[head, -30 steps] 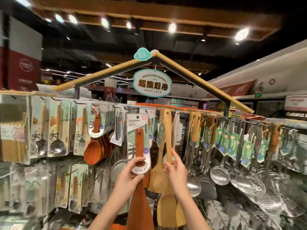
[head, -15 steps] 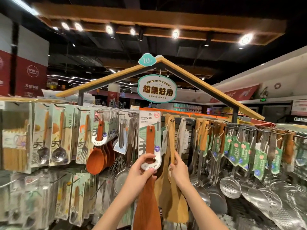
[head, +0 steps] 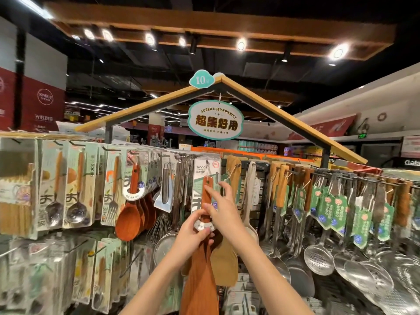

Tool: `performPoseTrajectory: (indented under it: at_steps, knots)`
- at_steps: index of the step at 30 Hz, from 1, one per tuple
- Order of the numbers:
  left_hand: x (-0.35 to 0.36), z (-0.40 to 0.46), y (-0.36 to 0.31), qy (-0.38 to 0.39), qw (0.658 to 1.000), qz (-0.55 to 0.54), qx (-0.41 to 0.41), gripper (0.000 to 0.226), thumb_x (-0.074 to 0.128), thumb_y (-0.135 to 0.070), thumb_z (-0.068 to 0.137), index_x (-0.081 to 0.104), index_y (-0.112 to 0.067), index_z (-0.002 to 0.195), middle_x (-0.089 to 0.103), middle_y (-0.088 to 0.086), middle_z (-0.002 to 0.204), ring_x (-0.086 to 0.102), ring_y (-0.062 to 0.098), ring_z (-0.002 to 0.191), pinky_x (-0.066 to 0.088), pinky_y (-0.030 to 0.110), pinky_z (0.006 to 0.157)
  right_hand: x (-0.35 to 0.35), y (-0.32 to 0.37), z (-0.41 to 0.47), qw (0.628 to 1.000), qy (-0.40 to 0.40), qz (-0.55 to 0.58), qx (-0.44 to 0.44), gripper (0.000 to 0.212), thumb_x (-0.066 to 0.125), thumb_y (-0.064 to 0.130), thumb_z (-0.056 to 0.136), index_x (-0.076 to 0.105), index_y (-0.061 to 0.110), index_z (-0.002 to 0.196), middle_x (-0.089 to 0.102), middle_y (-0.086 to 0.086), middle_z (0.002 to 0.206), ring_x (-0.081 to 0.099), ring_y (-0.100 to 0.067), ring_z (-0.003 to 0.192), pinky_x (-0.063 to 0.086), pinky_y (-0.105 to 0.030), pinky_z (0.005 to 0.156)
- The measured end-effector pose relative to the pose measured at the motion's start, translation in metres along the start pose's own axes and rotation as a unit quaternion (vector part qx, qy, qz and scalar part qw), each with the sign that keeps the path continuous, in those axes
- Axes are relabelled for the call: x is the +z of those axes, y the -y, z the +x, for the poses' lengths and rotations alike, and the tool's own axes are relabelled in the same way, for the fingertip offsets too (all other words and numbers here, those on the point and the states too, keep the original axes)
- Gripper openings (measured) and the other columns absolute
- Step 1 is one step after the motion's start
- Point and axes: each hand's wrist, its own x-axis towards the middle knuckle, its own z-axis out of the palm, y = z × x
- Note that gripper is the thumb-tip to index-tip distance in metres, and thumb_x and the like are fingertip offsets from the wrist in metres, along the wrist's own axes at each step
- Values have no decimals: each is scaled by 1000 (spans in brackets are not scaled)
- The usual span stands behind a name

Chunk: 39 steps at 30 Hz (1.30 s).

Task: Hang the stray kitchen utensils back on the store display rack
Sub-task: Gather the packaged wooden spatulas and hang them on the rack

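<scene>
A reddish-brown wooden turner (head: 200, 283) on a white card marked "Wooden" (head: 203, 173) is held upright against the display rack (head: 302, 172), its card top level with the hooks. My left hand (head: 193, 235) grips the card's lower rim and the handle. My right hand (head: 223, 210) rests on the handle, thumb and fingers pinching near the card's right edge. Whether the card's hole sits on a hook is hidden. Pale wooden spatulas (head: 223, 262) hang just behind.
Carded spoons and forks (head: 75, 189) and orange-brown rice spoons (head: 129, 218) hang on the left. Strainers and whisks (head: 163, 237) hang in the middle. Steel ladles and skimmers with green tags (head: 322, 253) fill the right. A roof-shaped frame carries an oval sign (head: 215, 120).
The turner's card has risen to hook height. My right hand left the pale spatulas and came onto the turner's handle. The view tilted up.
</scene>
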Motion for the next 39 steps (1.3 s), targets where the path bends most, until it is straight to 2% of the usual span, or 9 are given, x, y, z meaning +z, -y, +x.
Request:
performPoseTrajectory:
  at_steps: [4,8,10,14,22,25,28,34,39]
  knots:
    - [-5,8,5,-8,999,40,-12,33,54,2,88,55,-21,113,57,4,112,49,19,73,43,32,71,9,-6,15,1000,10,-5,23,48,50,16,96,41,30,141,14,7,151,29,-18,135,31,-29,108]
    - [-10,-3,15,4,998,48,-47,43,52,3,88,52,-31,115,52,-10,112,54,-8,92,42,10,78,18,-15,24,999,21,-22,34,50,49,13,96,38,27,143,11,8,154,27,-22,138,33,-43,112]
    - [-13,-11,22,5,995,79,-57,46,53,-2,89,49,-35,122,47,-10,118,45,2,112,38,16,88,21,-21,26,999,32,-20,37,54,49,9,95,35,28,144,7,9,156,21,-21,141,32,-44,112]
    - [-19,-22,30,6,990,134,-41,49,53,-5,87,49,-34,126,47,-10,125,40,5,123,32,20,91,23,-31,32,997,45,-53,41,62,49,7,95,26,33,147,-1,11,157,26,-25,139,32,-41,112]
    - [-43,-69,57,-16,970,237,-56,45,54,-9,90,47,-28,130,49,-5,124,45,0,113,36,18,93,36,-45,16,986,91,-125,58,58,46,21,97,21,30,148,5,1,158,8,-29,144,17,-42,114]
    - [-57,-96,77,-19,957,276,-90,47,55,-10,90,45,-24,133,50,-3,130,44,2,117,31,17,99,53,-53,-12,983,100,-147,43,56,50,21,96,27,26,147,10,-1,158,9,-28,143,20,-45,113]
    - [-74,-125,99,-25,947,293,-133,47,56,-12,90,45,-21,134,49,0,133,45,6,120,30,14,98,74,-57,-52,984,104,-145,26,56,55,19,93,34,23,145,19,-5,156,16,-29,140,17,-38,113]
    - [-115,-176,140,-18,939,285,-189,47,57,-10,89,46,-21,133,51,2,132,47,12,123,36,24,103,134,-53,-140,977,171,-114,53,52,52,12,93,38,19,143,22,-7,154,14,-27,139,15,-39,113]
    - [-173,-208,179,15,930,294,-219,48,58,-13,88,45,-28,132,48,-4,136,45,10,123,36,33,107,196,-58,-193,948,247,-186,76,48,49,16,96,38,22,142,23,-3,152,17,-25,138,19,-39,112]
